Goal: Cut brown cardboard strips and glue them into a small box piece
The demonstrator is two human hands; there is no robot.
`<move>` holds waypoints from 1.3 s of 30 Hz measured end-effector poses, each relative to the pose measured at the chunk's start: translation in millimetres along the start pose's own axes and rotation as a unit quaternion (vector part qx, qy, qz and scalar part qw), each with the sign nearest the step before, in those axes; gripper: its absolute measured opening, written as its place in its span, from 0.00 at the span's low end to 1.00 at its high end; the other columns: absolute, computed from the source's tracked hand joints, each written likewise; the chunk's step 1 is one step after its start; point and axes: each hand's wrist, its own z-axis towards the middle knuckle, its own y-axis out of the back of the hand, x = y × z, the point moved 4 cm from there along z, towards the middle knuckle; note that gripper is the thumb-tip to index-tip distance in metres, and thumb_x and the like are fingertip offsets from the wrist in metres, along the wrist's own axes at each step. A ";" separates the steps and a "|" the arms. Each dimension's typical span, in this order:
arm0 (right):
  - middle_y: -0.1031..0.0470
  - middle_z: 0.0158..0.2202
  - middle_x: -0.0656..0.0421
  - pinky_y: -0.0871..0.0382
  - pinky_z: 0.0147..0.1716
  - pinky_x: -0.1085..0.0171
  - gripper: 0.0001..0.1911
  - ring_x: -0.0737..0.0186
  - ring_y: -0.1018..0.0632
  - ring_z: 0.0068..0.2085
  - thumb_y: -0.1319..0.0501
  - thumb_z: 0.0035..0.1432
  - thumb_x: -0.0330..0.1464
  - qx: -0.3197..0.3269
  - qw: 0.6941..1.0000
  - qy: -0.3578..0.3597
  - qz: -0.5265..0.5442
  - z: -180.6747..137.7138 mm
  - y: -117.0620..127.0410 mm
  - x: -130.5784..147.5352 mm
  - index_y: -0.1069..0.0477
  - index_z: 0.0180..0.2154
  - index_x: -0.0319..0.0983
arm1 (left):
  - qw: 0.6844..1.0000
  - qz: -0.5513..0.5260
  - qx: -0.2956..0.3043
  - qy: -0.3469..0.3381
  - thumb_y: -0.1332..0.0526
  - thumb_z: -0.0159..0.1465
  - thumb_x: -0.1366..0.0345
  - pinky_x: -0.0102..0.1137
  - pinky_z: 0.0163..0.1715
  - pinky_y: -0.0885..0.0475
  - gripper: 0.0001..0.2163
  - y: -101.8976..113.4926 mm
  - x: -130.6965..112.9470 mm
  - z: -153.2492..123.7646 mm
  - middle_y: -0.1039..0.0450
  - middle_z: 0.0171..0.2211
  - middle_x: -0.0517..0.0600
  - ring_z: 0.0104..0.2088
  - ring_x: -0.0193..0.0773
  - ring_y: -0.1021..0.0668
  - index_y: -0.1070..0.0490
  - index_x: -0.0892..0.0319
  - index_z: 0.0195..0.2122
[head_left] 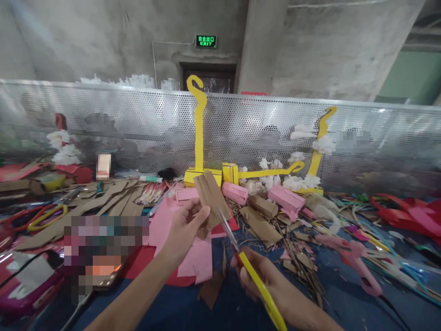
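Observation:
My left hand (188, 227) pinches a piece of brown cardboard (212, 195) and holds it up, tilted, over the table. In my right hand (263, 280) is a pair of scissors (257, 276) with yellow handles. Their blades point up and left, and the tips meet the lower right part of the cardboard. Whether the blades are cutting into it I cannot tell. Under and behind my left hand lie sheets of pink paper (200, 262) and red paper (141, 266). Pink block-shaped pieces (285, 198) lie beyond the cardboard.
Yellow hook-shaped figures (199, 133) stand before a perforated metal screen (151, 124). Cardboard strips (113, 197) cover the left side, and brown scraps (303, 266) lie on the right. A pink glue gun (358, 262) with a cord rests at the right. A phone-like device (108, 278) lies at the left.

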 end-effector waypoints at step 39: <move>0.32 0.23 0.67 0.33 0.24 0.71 0.25 0.71 0.30 0.22 0.22 0.39 0.42 -0.055 0.994 -0.010 0.096 13.2 -22.1 -4.9 0.35 0.27 0.39 | 0.992 0.073 0.093 -0.054 0.40 0.69 0.60 0.26 0.18 0.28 0.08 -28.9 -23.8 -22.0 0.26 0.22 0.43 0.16 0.31 0.25 0.35 0.59 0.39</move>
